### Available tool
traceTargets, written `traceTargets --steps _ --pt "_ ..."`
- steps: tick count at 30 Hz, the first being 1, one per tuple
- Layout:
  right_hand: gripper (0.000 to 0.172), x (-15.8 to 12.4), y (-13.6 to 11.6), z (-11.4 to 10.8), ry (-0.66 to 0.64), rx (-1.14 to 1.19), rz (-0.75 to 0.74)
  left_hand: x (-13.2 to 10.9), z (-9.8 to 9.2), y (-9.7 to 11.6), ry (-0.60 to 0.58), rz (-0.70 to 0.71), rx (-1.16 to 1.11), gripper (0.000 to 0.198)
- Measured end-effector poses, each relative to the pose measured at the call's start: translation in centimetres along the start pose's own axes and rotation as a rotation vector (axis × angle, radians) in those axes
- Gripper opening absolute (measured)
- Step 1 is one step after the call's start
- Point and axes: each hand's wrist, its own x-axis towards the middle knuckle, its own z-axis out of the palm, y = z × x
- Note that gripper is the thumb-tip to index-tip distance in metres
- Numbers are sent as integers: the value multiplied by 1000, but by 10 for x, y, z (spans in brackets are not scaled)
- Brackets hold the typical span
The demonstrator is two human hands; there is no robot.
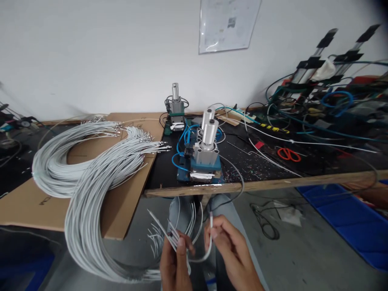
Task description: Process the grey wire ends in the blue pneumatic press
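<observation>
In front of my lap, my left hand (177, 258) is closed around several white cables (160, 224), whose ends poke up past the thumb. My right hand (228, 250) pinches a single white cable (209, 250) near its tip, between thumb and forefinger. That cable bends down and runs across to the left hand. More loose white cables (191, 220) hang over my legs behind the hands. To the left, a thick bundle of white cables (87, 214) curves off the table edge down toward my left hand.
Cardboard (125, 206) lies under the coiled cables at left. A pneumatic press (206, 149) stands at the table's front edge (263, 185), with a second press (176, 107) behind. Orange-handled scissors (289, 154) and tangled hoses lie to the right. A blue bin (342, 222) is at lower right.
</observation>
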Motion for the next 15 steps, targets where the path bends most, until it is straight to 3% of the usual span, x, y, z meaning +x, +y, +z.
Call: traceTargets --steps 3,8,11,15 --pt "38 -15 7 -3 -165 -112 27 3 -3 11 -31 -49 33 38" --pt "37 -23 18 -3 -187 -206 -28 4 -3 28 -170 -83 82 43" --pt "38 -19 17 -4 -212 -194 1 4 -2 32 -174 -146 45 46" --pt "35 -12 11 -3 -226 -154 16 5 -2 32 -146 -127 57 43"
